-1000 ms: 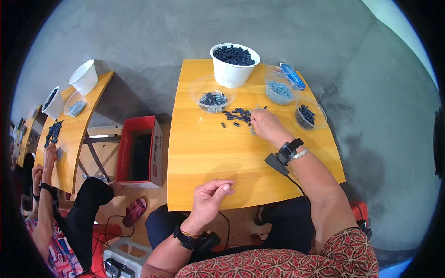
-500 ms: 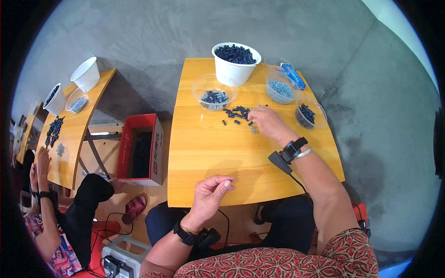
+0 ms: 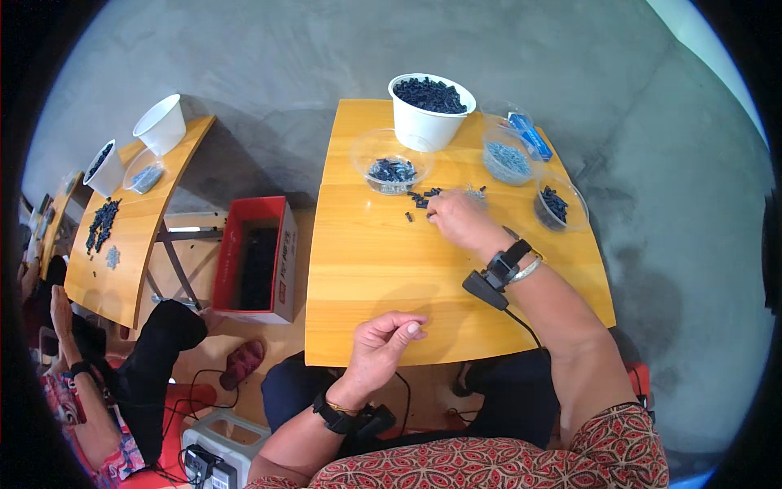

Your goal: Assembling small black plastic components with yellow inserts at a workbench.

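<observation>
My right hand (image 3: 464, 222) reaches over the table, its fingertips closed down at the near right side of a small pile of short black tube-like pieces (image 3: 423, 199). Whatever those fingers pinch is hidden beneath the hand. Just beyond it lie a few small silvery pieces (image 3: 476, 194). My left hand (image 3: 386, 344) hovers above the table's front edge, thumb and fingers pressed together; anything between them is too small to name. Behind the pile stands a clear round bowl (image 3: 391, 160) of mixed black and silvery pieces.
A white tub (image 3: 428, 122) full of black pieces stands at the back. Along the right are clear bowls of silvery (image 3: 508, 160) and black pieces (image 3: 557, 204), beside a blue box (image 3: 529, 135). On the left are a red carton (image 3: 252, 253) and another person's table (image 3: 130, 244).
My right hand has moved left over the black pieces, uncovering silvery ones to its right. My left hand keeps its pinch. The view has shifted slightly; the other person's hands have come off their table.
</observation>
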The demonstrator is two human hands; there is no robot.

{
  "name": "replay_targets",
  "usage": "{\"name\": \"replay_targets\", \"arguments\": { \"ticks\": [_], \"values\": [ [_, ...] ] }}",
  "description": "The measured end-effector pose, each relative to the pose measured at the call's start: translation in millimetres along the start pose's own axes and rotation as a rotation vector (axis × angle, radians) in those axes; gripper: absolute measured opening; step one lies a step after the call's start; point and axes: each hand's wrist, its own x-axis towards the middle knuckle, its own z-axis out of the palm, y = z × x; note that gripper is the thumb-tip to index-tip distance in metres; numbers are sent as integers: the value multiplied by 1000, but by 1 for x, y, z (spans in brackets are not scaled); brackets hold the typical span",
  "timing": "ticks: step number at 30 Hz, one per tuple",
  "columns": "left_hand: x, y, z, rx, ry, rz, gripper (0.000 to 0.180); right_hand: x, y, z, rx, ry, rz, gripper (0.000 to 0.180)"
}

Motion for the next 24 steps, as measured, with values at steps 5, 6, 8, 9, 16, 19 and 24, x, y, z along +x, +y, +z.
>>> {"name": "replay_targets", "arguments": {
  "ticks": [5, 6, 8, 9, 16, 19, 24],
  "values": [
    [3, -2, 0, 44, -34, 5, 16, -10, -7, -2, -71, 105, -71, 8],
    [2, -2, -1, 2, -6, -18, 17, -14, -20, -11, 41, 79, -40, 7],
    [1, -3, -3, -42, 20, -50, 18, -30, -48, -22, 228, 15, -68, 8],
    [2, -1, -1, -177, 44, -67, 19, -42, -61, -28, 294, -16, -123, 7],
    [6, -1, -3, -218, 57, -134, 14, -90, -112, -39, 377, -31, -231, 12],
    [5, 5, -5, -210, -6, -160, 10, -97, -113, -44, 397, -59, -269, 14],
    [4, 10, -9, -211, -63, -200, 5, -94, -97, -41, 514, -10, -319, 6]
  ]
}}
